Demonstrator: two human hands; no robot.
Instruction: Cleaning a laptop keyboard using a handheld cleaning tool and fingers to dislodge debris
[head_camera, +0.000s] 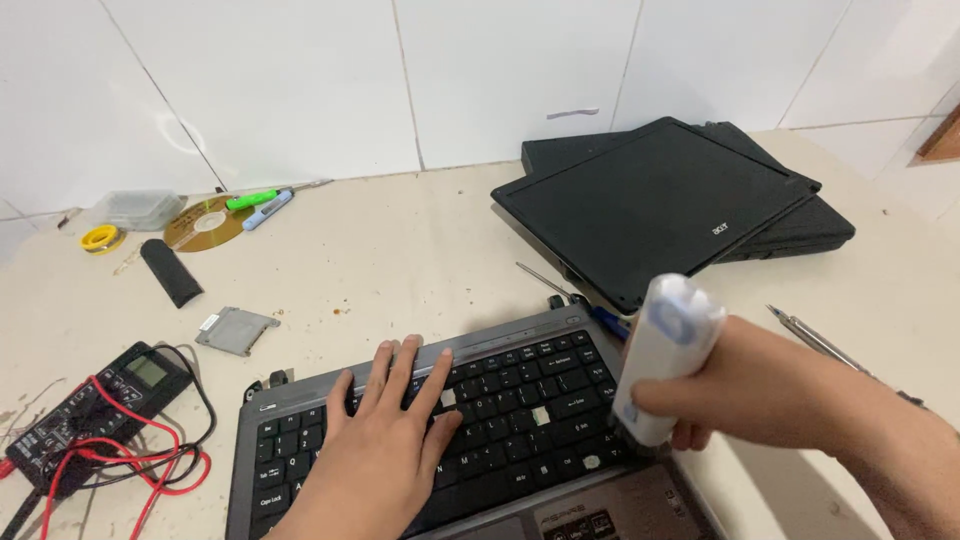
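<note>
A grey laptop base (560, 322) with a black keyboard (520, 395) lies at the near edge of the beige table; a few keys are gone, showing white pads. My left hand (385, 430) rests flat on the keyboard's left half, fingers spread. My right hand (740, 385) grips a white cylindrical tool (665, 355) held upright, its lower end touching the keyboard's right edge.
Two stacked black laptop lids (660, 195) lie at the back right. A multimeter (90, 410) with red and black leads sits at the left. A metal plate (237, 330), black cylinder (170, 272), disc (205, 225), markers (262, 203), yellow tape roll (102, 238), screwdriver (575, 295) and tweezers (815, 340) lie around.
</note>
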